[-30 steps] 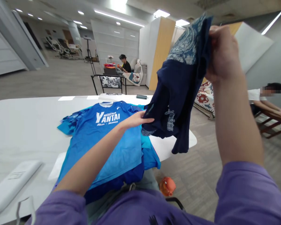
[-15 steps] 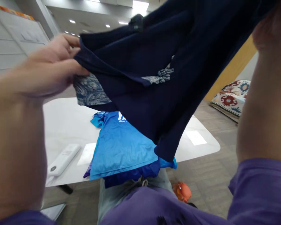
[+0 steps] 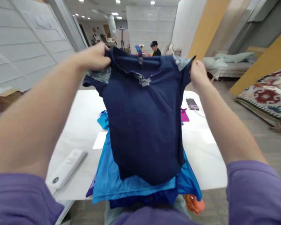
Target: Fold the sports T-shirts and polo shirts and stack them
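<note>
A dark navy T-shirt (image 3: pixel 145 125) with patterned shoulder patches and a small patterned trim at the neckline hangs spread out in front of me. My left hand (image 3: pixel 97 57) grips it at the shoulder on the left, fingers closed on the cloth. At the opposite sleeve my right hand (image 3: pixel 199 72) pinches the fabric. Behind and below it lies a blue T-shirt (image 3: pixel 135 187) on the white table (image 3: pixel 75 131), its chest print hidden by the navy one. Darker blue cloth (image 3: pixel 140 201) shows beneath, hanging over the near table edge.
A long white device (image 3: pixel 69 168) lies on the table's left side. Toward the right are a phone (image 3: pixel 192 104) with a cable and a pink striped cloth (image 3: pixel 184 115). An orange object (image 3: pixel 194 203) stands below the table edge. Another person (image 3: pixel 155 48) sits far back.
The navy T-shirt went from hanging bunched at my right to stretched out between both hands, front facing me. My left hand moved up from its lower edge to a shoulder. My view turned.
</note>
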Demonstrator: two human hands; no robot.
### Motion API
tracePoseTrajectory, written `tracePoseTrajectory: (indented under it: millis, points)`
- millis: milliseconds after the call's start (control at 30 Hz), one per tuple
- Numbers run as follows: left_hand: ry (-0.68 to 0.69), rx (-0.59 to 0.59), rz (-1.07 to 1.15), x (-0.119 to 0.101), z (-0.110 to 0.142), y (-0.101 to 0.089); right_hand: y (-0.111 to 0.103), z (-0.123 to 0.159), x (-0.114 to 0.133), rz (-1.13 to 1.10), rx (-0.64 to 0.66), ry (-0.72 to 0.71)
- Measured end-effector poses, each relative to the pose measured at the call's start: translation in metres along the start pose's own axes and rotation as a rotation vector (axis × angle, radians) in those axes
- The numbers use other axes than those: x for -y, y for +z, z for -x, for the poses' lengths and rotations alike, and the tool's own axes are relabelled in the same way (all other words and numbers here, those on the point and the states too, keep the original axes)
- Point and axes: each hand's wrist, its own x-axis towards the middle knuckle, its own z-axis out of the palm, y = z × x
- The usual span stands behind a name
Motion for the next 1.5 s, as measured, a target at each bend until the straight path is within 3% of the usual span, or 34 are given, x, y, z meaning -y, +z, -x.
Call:
tracePoseTrajectory:
  millis: [67,167,233,300,433,567,667,800,967,1100,1267,1367,1500]
  points:
    - [-0.034,-0.008,-0.047,0.009,-0.009,0.079,0.05,0.001,-0.063,0.065,0.101,0.11]
    - [-0.1,0.136,-0.148,0.033,0.009,0.178,0.093,0.025,-0.143,0.213,0.135,0.043]
    - [-0.15,0.247,-0.156,0.049,0.034,0.218,0.099,0.052,-0.176,0.309,0.195,-0.071]
    - [-0.218,0.29,-0.132,0.059,0.063,0.236,0.091,0.088,-0.192,0.383,0.329,-0.183]
    - [-0.236,0.363,-0.045,0.048,0.132,0.236,0.048,0.177,-0.185,0.499,0.592,-0.292]
    - [-0.197,0.415,-0.001,0.0,0.221,0.228,-0.002,0.266,-0.17,0.652,0.679,-0.267]
    - [-0.187,0.509,0.043,-0.038,0.281,0.228,-0.025,0.308,-0.173,0.66,0.758,-0.207]
    - [-0.166,0.552,0.062,-0.058,0.319,0.222,-0.039,0.323,-0.178,0.54,0.89,-0.194]
    - [-0.101,0.636,0.152,-0.041,0.336,0.196,-0.046,0.302,-0.156,0.61,1.027,-0.267]
    - [-0.19,0.615,0.179,-0.014,0.354,0.184,-0.017,0.277,-0.133,0.642,0.983,-0.382]
    - [-0.479,0.33,0.038,0.02,0.356,0.185,0.066,0.232,-0.113,0.646,0.905,-0.419]
    - [-0.672,0.273,0.012,0.032,0.33,0.193,0.127,0.2,-0.103,0.658,0.846,-0.45]
    - [-0.756,0.377,0.115,0.042,0.273,0.214,0.202,0.188,-0.104,0.658,0.918,-0.492]
